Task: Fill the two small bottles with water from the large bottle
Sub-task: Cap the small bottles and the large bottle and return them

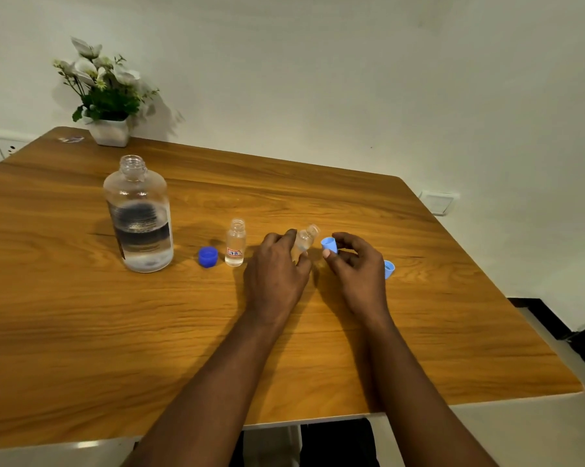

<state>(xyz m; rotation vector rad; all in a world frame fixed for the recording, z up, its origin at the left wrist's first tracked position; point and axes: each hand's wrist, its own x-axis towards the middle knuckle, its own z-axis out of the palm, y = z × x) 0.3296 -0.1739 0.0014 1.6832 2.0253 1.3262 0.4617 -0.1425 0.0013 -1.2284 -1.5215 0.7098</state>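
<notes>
The large bottle (138,217) is standing upright and uncapped on the left half of the table (82,332). It is clear plastic with a dark printed label round its middle, and clear water is sitting in its lower part. A dark blue cap (207,256) is lying on the table just to its right, between it and the first small bottle (235,244). That small bottle is standing upright with its mouth open. It is clear and is wearing a little red-bordered label with dark figures on it.

The second small bottle (305,240) is being held in the left hand (277,267), whose grip is closing round its body with the thumb on the near side. The bottle is tilting, with its open mouth leaning up and to the right. How full either small bottle is cannot be told.

The right hand (355,264) is hovering just beside it, and its grip is pinching a light blue cap (329,246) between thumb and fingertips, near the tilted bottle's mouth. Another light blue cap (389,268) is lying on the table at the right hand's far side, partly hidden behind it.

Counting up: one large bottle, two small bottles and three caps, one dark blue and two light blue.

A white pot of flowers (110,129) is sitting at the table's far left corner.
</notes>
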